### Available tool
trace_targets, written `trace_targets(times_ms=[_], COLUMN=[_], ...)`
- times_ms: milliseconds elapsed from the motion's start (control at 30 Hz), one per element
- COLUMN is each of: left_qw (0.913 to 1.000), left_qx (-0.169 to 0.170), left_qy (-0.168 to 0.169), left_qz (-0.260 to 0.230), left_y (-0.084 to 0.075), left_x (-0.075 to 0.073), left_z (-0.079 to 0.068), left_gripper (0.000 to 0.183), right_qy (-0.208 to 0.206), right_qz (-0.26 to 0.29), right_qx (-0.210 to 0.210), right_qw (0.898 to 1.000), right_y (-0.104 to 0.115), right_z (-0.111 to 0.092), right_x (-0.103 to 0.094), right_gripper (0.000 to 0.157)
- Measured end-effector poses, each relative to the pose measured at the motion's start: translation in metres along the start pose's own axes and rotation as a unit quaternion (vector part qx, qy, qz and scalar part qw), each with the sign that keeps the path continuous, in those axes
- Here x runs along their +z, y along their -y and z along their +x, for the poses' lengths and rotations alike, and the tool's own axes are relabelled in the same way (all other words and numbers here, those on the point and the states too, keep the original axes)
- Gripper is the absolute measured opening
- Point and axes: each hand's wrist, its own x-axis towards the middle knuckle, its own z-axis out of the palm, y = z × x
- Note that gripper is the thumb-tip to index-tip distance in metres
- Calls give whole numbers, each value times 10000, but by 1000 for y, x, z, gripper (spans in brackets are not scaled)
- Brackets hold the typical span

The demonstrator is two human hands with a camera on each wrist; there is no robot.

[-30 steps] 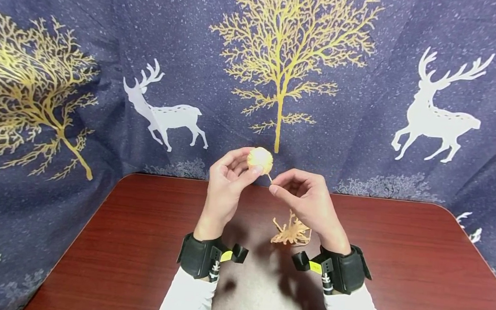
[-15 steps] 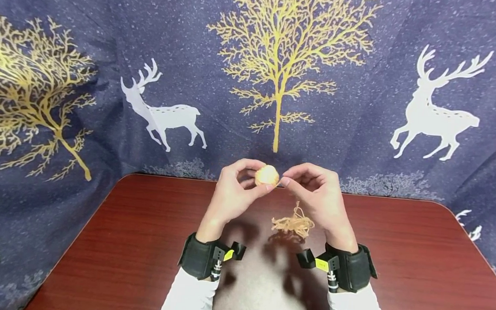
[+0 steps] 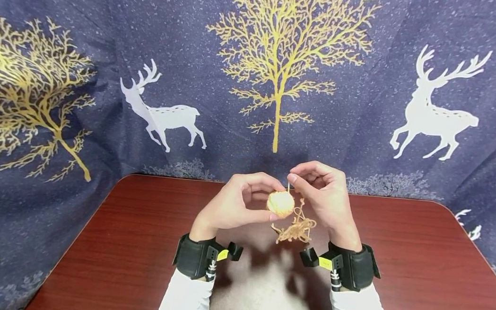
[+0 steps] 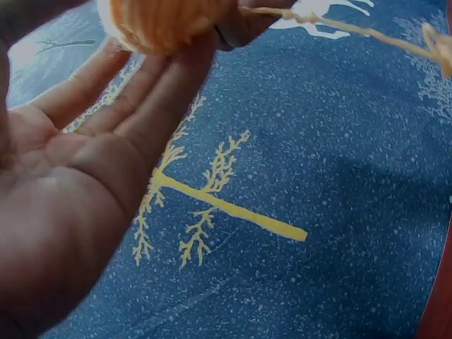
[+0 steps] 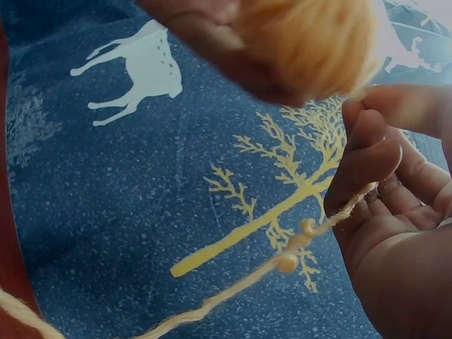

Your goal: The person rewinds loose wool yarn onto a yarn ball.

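A small ball of pale orange yarn (image 3: 280, 203) is held over the table by my left hand (image 3: 232, 204), thumb below and fingers curled over its top. In the left wrist view the wound side of the ball (image 4: 166, 25) shows at the top edge. My right hand (image 3: 324, 193), up and to the right of the ball, pinches the yarn strand between thumb and forefinger. A short taut length runs from that pinch down to the ball. Loose yarn (image 5: 247, 279) with small knots trails from the right hand. Below the hands shows a loopy yarn tangle (image 3: 296, 229).
A red-brown wooden table (image 3: 140, 243) lies under both hands, with a bright glare patch near its front. A dark blue cloth (image 3: 252, 79) printed with gold trees and white deer hangs behind. Black camera bands (image 3: 195, 258) sit on both wrists.
My left hand has brought the ball right and lower, turning it. The right hand has moved slightly right and up, its strand now rising upright from the ball. The tangle has shifted shape.
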Motion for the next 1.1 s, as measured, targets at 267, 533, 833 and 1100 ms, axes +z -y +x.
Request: trace_targets(times_ms=[267, 533, 833, 1100], left_qw=[9978, 9499, 8694, 8662], left_qx=[289, -245, 251, -207], left_qy=[-347, -2985, -4567, -4989], left_qz=[-484, -895, -1868, 188], left_y=[-5, -4, -2, 7], left_x=[-1, -3, -10, -11], left_z=[-1, 4, 8, 7], left_gripper=[46, 33, 20, 34], right_qy=[-102, 13, 1467, 1601], right_qz=[-102, -670, -1684, -1427], right_qx=[22, -14, 364, 78], right_qw=[9999, 9978, 9741, 9767], right_y=[1, 12, 10, 17], right_z=[0, -4, -7, -10], right_x=[1, 2, 3, 3], right_gripper=[12, 9, 7, 11])
